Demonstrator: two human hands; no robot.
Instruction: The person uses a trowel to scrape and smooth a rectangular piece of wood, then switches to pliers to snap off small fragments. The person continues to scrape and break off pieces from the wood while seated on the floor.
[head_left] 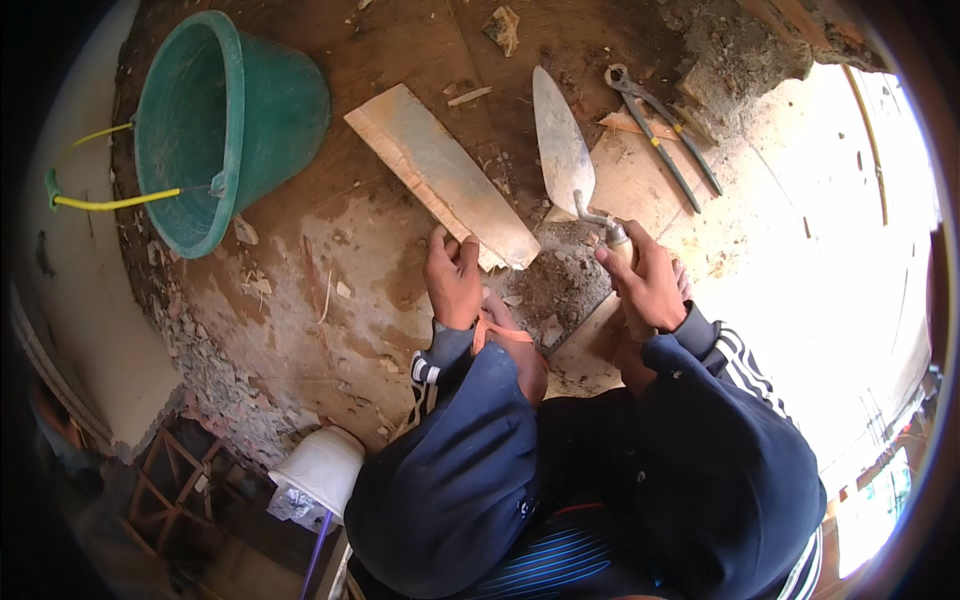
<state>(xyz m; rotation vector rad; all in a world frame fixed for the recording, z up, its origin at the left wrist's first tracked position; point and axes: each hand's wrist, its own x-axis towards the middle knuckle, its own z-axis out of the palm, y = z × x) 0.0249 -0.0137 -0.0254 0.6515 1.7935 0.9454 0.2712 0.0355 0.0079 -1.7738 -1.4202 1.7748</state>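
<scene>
My right hand (650,282) is wrapped round the wooden handle of a pointed trowel (563,145). Its grey blade points away from me, over the dirty floor. A long, narrow strip of tile (450,175), with a rough broken near end, slants across the floor to the left of the trowel. At its lower left edge, the bent fingers and thumb of my left hand (455,283) grip the tile strip. Loose grey rubble (565,285) lies between my hands, just past my feet.
A green bucket (275,115) with a yellow handle lies tipped at the far left. Long-handled pincers (655,135) rest to the trowel's right. Broken mortar (745,75) is heaped at the far right. A white container (325,468) stands at the near left, by rubble.
</scene>
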